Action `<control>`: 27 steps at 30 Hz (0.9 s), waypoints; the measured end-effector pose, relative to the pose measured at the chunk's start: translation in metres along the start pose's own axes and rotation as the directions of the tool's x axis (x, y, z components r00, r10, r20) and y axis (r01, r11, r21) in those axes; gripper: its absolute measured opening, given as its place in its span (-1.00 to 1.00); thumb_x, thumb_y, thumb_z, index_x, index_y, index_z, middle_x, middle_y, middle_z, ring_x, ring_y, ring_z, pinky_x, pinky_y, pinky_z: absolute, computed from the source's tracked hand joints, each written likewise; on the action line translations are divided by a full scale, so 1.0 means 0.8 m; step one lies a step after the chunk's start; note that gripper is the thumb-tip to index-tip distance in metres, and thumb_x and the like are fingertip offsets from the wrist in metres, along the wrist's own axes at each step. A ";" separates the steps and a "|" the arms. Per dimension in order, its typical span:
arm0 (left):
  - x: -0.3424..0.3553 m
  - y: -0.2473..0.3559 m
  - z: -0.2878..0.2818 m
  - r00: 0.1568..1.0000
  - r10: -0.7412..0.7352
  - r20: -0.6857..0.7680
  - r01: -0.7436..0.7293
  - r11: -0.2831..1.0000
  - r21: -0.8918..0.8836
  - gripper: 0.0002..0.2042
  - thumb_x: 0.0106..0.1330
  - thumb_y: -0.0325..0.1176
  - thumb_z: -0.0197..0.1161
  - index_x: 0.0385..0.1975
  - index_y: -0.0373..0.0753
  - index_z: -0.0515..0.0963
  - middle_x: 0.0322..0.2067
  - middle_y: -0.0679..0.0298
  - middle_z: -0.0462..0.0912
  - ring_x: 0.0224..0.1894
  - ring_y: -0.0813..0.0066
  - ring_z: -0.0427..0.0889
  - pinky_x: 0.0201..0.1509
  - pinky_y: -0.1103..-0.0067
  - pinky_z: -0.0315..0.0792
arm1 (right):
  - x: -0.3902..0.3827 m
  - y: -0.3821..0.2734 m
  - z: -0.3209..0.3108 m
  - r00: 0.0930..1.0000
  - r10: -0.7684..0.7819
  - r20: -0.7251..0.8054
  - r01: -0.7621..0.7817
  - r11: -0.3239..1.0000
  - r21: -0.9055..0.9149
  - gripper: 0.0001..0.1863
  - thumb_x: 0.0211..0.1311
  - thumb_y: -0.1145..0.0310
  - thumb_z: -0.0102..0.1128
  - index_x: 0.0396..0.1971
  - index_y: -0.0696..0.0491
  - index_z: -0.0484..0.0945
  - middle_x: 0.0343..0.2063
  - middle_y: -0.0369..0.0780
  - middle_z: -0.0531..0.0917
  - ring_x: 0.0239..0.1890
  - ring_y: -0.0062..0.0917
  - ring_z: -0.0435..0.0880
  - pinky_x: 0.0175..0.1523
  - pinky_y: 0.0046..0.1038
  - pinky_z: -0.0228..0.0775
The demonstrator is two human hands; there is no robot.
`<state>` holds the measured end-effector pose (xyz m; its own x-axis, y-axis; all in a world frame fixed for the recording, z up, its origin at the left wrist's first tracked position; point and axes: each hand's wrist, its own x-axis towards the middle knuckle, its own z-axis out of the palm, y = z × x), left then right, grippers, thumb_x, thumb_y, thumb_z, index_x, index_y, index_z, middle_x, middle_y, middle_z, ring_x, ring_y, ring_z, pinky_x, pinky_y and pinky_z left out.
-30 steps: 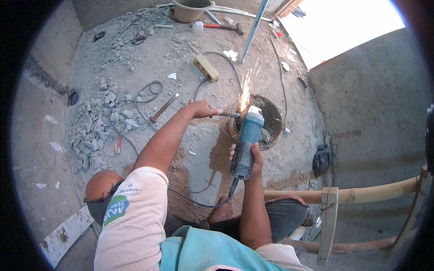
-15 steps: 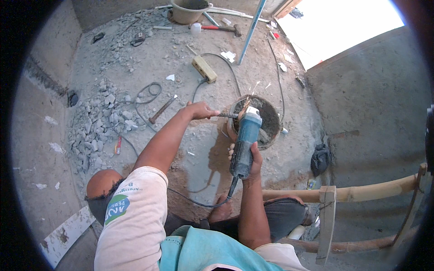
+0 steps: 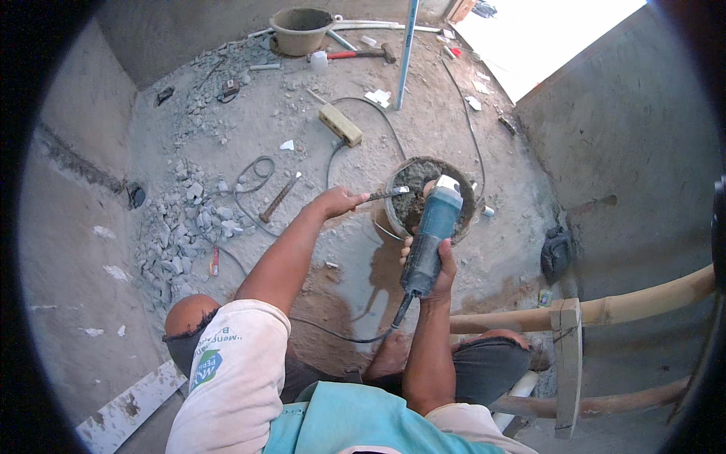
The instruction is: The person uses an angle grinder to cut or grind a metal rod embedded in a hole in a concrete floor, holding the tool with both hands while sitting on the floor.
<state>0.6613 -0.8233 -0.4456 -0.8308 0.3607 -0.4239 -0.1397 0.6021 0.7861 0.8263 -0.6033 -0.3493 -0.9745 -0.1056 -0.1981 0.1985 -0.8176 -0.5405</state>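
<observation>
My left hand (image 3: pixel 338 203) is closed round a short ribbed steel rod (image 3: pixel 384 194), its bright ground tip pointing right over a bucket (image 3: pixel 392 217) of grey mortar. In my right hand (image 3: pixel 445 274) is a blue-green angle grinder (image 3: pixel 432 240), gripped by its body with the head pointing away from me. The grinder's disc (image 3: pixel 429 188) sits just right of the rod tip, with a gap between them. A black cord (image 3: pixel 401 312) runs from the grinder's rear and bends left across the floor. Some of my right fingers are hidden behind the tool.
A second steel rod (image 3: pixel 278 198) lies left of my left hand, near looped cable and broken rubble (image 3: pixel 170 250). Farther off are a socket block (image 3: pixel 340 125), a red-handled hammer (image 3: pixel 355 54), a large basin (image 3: pixel 302 23) and an upright blue pipe (image 3: pixel 406 60). A bamboo ladder (image 3: pixel 522 321) crosses at right.
Sparks flew at the grinder's disc earlier; none show now. The disc has come away from the rod toward the right, and the rod's bright tip has come into sight. The whole view has shifted slightly.
</observation>
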 end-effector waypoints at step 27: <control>-0.007 0.020 -0.008 0.987 -0.154 0.051 0.146 0.981 0.131 -0.32 0.08 0.36 0.08 -0.24 -0.22 0.66 -0.15 0.01 0.64 -0.02 0.11 0.59 0.08 0.35 0.38 | 0.018 0.032 -0.007 0.992 0.116 0.043 -0.117 0.993 0.003 -0.27 0.22 -0.11 0.06 0.04 0.30 0.29 -0.26 -0.02 0.58 -0.32 -0.32 0.67 -0.26 -0.35 0.62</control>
<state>0.6602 -0.8198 -0.4278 -0.7705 0.2997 -0.5625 -0.1881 0.7363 0.6500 0.8179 -0.6225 -0.3705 -0.9483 -0.2241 -0.2245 0.3105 -0.8013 -0.5114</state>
